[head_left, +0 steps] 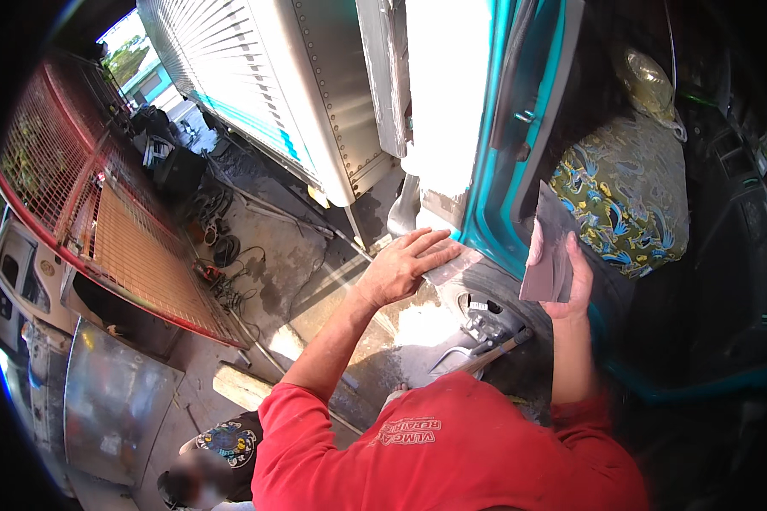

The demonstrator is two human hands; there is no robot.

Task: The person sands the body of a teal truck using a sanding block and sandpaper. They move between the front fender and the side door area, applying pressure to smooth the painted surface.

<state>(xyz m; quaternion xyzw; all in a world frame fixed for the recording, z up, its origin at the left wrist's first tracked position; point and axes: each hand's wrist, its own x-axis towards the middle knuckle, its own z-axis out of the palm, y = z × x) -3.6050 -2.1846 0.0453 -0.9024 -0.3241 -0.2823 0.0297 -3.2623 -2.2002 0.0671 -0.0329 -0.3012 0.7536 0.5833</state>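
Observation:
My left hand (409,266) lies with its fingers stretched out flat on a grey, dusty patch (454,266) at the foot of a teal vehicle's door frame (496,209). It holds nothing that I can see. In my right hand (578,285) is a folded, greyish-brown sheet that looks like sandpaper (547,277), gripped between thumb and fingers. That hand is raised inside the door opening, apart from the frame. Below my left hand a dark door part with a latch mechanism (486,325) shows.
A patterned seat cushion (626,192) and a plastic bag (648,85) sit to the right. Ahead stands a silver truck body (315,94). At left are a red mesh gate (136,221), hoses on the floor and a wooden block (240,387). Another person (217,456) is low at left.

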